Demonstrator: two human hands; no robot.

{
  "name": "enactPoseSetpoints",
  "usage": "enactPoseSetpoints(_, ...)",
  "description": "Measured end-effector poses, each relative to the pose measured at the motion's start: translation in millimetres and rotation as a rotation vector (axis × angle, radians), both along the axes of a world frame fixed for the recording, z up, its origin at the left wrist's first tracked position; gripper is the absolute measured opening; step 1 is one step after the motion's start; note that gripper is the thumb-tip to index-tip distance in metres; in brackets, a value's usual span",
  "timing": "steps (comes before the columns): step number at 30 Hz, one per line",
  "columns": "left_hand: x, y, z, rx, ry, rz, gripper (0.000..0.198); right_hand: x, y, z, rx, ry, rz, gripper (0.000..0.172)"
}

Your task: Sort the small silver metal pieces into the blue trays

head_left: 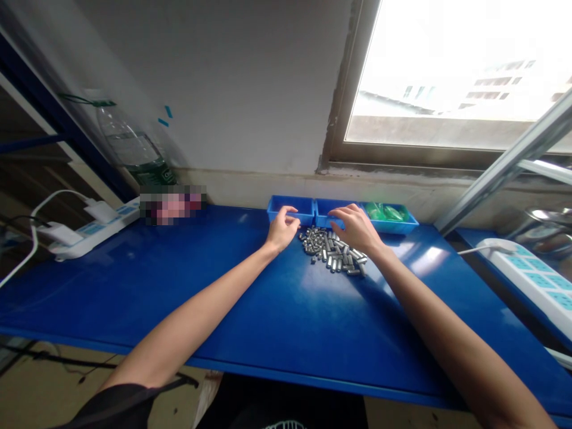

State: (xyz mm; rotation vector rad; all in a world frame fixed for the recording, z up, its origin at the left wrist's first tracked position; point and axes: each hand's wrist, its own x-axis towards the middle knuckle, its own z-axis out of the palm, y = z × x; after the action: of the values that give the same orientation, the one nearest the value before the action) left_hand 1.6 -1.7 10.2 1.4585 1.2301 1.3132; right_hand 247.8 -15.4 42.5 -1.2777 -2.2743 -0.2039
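At the centre of the frame we are working with both hands over a pile (pixel 340 255) of metal pieces, which is lying on the blue table (pixel 250 310) just below three bins. We are judging the step in hand to be handling loose pieces; the next move seems to be calling for lowered fingertips and a light pinch on single pieces. Our left hand (pixel 282 231) is hanging off the pile's upper left, before the left bin (pixel 302 202), fingers curling loosely, thumb parted; our right hand (pixel 355 227) is reaching over the pile's upper right, before the middle bin (pixel 324 206), fingers bending, thumb apart. We are seeing no piece between the fingers of either. Counting, we are finding two hands, three bins, one bottle (pixel 129 143) at upper left, and two power strips, one lying at left (pixel 84 239), one at right (pixel 531 268). The right bin (pixel 397 227) is holding green plastic (pixel 384 211), and the pile's pieces are overlapping too much for counting.
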Motion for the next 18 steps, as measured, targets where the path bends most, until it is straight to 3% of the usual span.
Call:
enactPoseSetpoints(6,23.9,-21.2,5.5,0.13,0.161,-0.122,0.004,31.3,4.2,15.8,-0.013,0.062,-0.071,0.034)
enactPoseSetpoints(12,35.7,-25.0,2.8,0.147,0.232,-0.186,0.01,52.5,2.3,38.7,-0.181,0.114,-0.102,0.029)
enactPoseSetpoints(15,35.1,-26.7,6.0,0.251,0.343,-0.13,0.01,68.4,2.5,47.2,-0.262,0.094,-0.134,0.023)
enactPoseSetpoints(18,36.1,-28.4,10.6,0.405,0.438,-0.083,0.014,89.4,4.6,52.0,-0.22,-0.004,-0.215,0.016)
